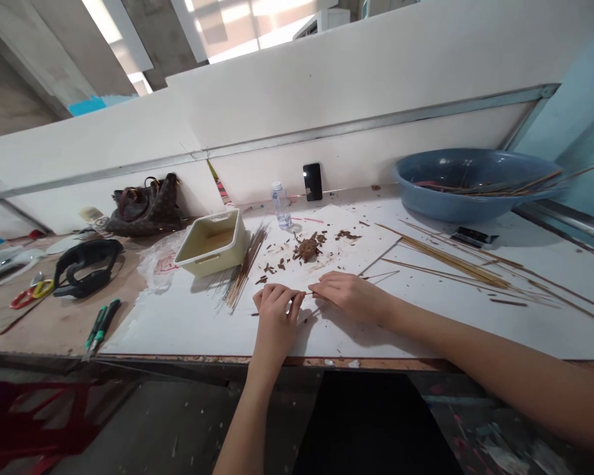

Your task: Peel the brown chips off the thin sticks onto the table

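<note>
My left hand (276,310) rests on the white sheet (188,316) near the bench's front edge, fingers curled and pressed down over a thin stick (307,293). My right hand (349,295) lies just to its right, fingertips pinched on the same stick. Behind the hands sits a small lump of brown paste (307,248) with brown crumbs scattered about it. A bundle of thin sticks (242,269) lies to the left, next to a cream plastic tray (212,243).
A blue basin (470,181) holding sticks stands at the back right, with long sticks (450,260) laid before it. A small bottle (281,204) and a phone (313,181) stand by the wall. A handbag (146,206), black headset (86,267), scissors (30,293) and cutters (99,326) lie left.
</note>
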`<state>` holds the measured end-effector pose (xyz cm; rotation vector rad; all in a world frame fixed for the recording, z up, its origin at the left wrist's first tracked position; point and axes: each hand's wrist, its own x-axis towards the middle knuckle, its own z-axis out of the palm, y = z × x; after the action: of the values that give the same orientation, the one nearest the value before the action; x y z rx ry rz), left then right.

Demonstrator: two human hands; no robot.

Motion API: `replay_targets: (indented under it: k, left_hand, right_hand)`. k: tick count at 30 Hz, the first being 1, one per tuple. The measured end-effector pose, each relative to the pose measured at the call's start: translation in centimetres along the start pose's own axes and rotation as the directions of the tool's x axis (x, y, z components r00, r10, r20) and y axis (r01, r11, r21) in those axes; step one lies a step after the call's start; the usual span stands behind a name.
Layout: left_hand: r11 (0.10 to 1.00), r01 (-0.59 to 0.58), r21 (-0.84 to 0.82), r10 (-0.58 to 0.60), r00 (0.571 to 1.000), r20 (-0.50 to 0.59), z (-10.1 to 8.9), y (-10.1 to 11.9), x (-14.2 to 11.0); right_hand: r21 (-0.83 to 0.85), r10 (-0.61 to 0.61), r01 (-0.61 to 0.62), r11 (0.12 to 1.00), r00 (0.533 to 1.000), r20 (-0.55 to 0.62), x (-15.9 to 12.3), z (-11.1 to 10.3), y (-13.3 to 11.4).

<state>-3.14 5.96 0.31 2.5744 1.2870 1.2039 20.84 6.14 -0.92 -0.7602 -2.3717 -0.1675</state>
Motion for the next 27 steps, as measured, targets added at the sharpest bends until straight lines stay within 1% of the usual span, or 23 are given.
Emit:
replay_targets:
  k: [3, 6, 12, 17, 20, 23, 25, 27]
  left_hand:
    - [1.000, 0.017, -0.008, -0.017, 1.000, -0.003, 0.0, -0.1, 0.0]
    - [1.000, 0.019, -0.009, -0.019, 1.000, 0.008, 0.0, -0.1, -0.1]
    - [1.000, 0.021, -0.018, -0.021, 1.000, -0.001, 0.1, -0.2, -0.1]
    - [0.999, 0.016, -0.029, -0.016, 1.000, -0.002, 0.0, -0.3, 0.0]
    - [0.999, 0.030, -0.029, -0.030, 0.999, -0.015, 0.0, -0.3, 0.0]
    - [0.999, 0.046, -0.029, -0.047, 0.999, -0.026, 0.0, -0.3, 0.0]
    - [0.998, 0.058, -0.028, -0.059, 0.998, -0.028, 0.0, -0.4, 0.0]
    - [0.997, 0.070, -0.022, -0.070, 0.997, -0.042, 0.0, -0.4, 0.0]
  right_hand:
    - [-0.016, 0.016, -0.016, 1.000, 0.999, -0.051, 0.0, 0.0, 0.4]
    - [-0.008, 0.018, -0.018, 1.000, 0.998, -0.052, 0.0, 0.0, 0.5]
    - [0.022, 0.050, -0.052, 0.998, 0.997, 0.065, 0.0, -0.9, -0.3]
    - [0.047, 0.052, -0.057, 0.997, 0.994, 0.100, 0.0, -1.0, 0.0]
    - [0.039, 0.051, -0.055, 0.998, 0.995, 0.081, 0.2, -0.9, 0.5]
    - [0.047, 0.108, -0.110, 0.993, 0.993, 0.047, 0.2, -1.0, 0.9]
    - [0.051, 0.149, -0.151, 0.987, 0.988, 0.044, 0.1, -1.1, 1.1]
    - [0.048, 0.156, -0.158, 0.986, 0.987, 0.043, -0.1, -1.2, 1.2]
